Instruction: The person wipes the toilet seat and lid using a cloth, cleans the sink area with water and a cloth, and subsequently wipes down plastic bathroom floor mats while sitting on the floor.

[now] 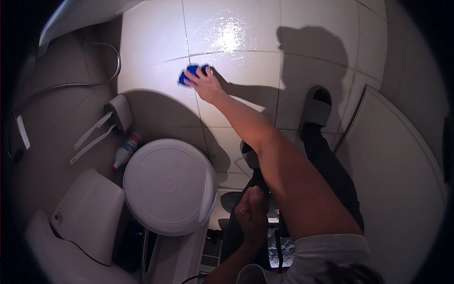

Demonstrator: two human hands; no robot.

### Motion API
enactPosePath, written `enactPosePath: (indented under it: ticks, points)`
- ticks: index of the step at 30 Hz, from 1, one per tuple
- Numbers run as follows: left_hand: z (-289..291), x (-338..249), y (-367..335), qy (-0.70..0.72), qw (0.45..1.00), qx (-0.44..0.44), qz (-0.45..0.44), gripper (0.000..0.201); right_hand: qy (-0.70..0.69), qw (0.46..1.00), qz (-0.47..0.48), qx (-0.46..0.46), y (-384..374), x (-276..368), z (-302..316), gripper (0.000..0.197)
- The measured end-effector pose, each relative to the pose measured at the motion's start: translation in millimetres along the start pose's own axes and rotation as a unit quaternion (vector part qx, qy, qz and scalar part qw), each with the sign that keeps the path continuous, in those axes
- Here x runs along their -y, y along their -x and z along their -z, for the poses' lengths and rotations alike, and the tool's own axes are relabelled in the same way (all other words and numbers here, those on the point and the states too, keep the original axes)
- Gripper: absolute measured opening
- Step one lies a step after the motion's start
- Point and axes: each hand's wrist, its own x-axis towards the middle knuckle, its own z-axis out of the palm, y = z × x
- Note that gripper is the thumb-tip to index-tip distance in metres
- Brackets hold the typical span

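With the arm stretched out, my right hand (205,85) presses a blue scrubber (188,75) against the pale tiled floor (241,71). Its fingers spread over the top, so the scrubber's exact shape is partly hidden and a little blurred. Wet tiles beyond the hand shine brightly under the light. My left hand (253,213) is closed in a fist by my leg, thumb uppermost, and nothing shows in it.
A round white lidded bucket (170,187) stands on the left, beside a white bottle (126,151) and a holder (119,112) with white-handled brushes. A hose (116,59) curves at upper left. My slippered foot (316,106) is right, near a white panel (397,175).
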Motion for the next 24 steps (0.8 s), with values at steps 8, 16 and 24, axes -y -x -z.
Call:
enactPosePath:
  ticks: [8,16,24]
  points:
    - [46,4,-5,0.079,0.996,0.034,-0.007,0.034,0.009,0.94,-0.316,-0.127,153,-155,13,0.045]
    - [65,20,5,0.113,0.992,0.055,-0.012,0.034,0.025,0.808,-0.583,-0.083,236,-137,-46,0.072]
    - [63,44,26,0.075,0.994,0.065,-0.033,0.035,-0.386,0.908,-0.066,-0.147,149,65,-60,0.04]
